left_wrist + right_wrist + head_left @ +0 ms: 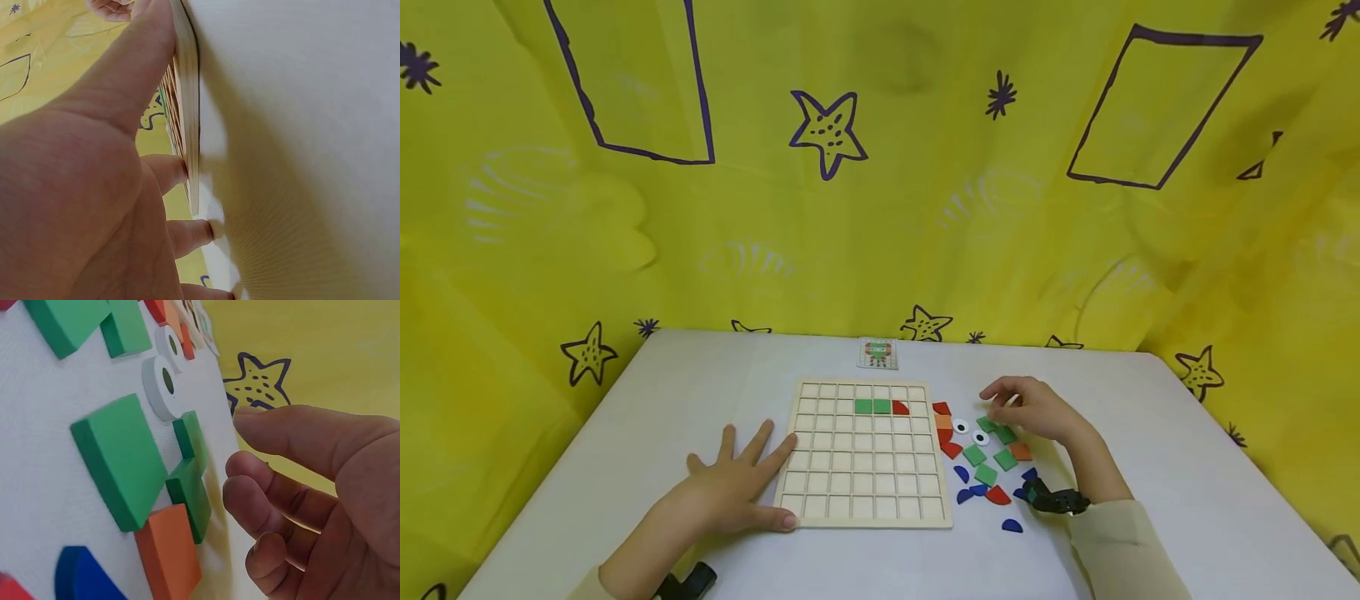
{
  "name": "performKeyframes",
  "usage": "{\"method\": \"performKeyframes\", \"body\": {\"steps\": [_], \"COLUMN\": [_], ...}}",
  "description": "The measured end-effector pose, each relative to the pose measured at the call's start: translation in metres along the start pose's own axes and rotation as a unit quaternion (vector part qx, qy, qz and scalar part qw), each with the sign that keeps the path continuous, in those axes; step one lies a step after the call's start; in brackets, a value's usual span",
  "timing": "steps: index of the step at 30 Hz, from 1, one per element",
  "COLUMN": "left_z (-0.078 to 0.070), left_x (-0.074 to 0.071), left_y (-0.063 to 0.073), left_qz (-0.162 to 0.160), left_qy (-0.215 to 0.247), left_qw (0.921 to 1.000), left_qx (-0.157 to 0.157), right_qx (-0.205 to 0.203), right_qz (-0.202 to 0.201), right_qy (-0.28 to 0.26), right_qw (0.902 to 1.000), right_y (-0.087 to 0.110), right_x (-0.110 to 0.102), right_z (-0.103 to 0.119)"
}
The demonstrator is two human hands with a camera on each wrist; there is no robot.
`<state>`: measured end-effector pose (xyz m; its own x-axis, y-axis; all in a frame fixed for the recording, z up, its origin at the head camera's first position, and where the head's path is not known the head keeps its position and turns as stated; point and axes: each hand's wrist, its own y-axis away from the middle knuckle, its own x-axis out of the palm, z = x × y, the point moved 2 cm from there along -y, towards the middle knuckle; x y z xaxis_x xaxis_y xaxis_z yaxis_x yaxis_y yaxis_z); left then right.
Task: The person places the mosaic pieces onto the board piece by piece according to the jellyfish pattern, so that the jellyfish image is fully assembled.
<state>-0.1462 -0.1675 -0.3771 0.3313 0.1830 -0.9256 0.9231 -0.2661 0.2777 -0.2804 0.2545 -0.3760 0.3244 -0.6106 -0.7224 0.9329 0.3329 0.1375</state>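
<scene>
My left hand point(730, 483) lies with fingers spread at the left side of a wooden grid board point(842, 523), its thumb and index finger touching the frame. In the left wrist view the thumb point(119, 75) rests along the board's edge. Two green square tiles point(864, 407) and a red quarter-round tile point(900, 407) sit side by side in the board's second row. My right hand point(1033, 408) hovers over the loose tiles to the right, fingers loosely bent, nothing between them. Just beneath it lie green tiles point(192, 494), apart from the fingertips.
Right of the board lie white eye discs point(960, 426), several blue half-round pieces point(1012, 526), red pieces point(997, 495) and orange squares point(1020, 451). Behind the board is a small picture card point(877, 353). A yellow patterned curtain point(895, 233) hangs past the table's far edge.
</scene>
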Motion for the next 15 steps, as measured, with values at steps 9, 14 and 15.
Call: {"method": "performKeyframes", "body": {"steps": [9, 14, 15], "left_z": [0.0001, 0.0004, 0.0006], "left_x": [-0.0020, -0.0005, -0.0004], "left_y": [0.0008, -0.0002, -0.0005], "left_qz": [-0.001, -0.001, -0.001], "left_qy": [0.008, 0.006, 0.006], "left_qw": [1.0000, 1.0000, 1.0000], "left_qx": [0.000, 0.000, 0.000], "right_qx": [0.006, 0.012, 0.011], "right_qz": [0.011, 0.024, 0.025], "right_qy": [0.006, 0.006, 0.006], "right_qw": [0.9999, 0.9996, 0.9996], "right_y": [-0.0017, -0.0010, -0.0014], "right_x": [0.0030, 0.0027, 0.0026], "right_z": [-0.0017, -0.0031, -0.0037]}}
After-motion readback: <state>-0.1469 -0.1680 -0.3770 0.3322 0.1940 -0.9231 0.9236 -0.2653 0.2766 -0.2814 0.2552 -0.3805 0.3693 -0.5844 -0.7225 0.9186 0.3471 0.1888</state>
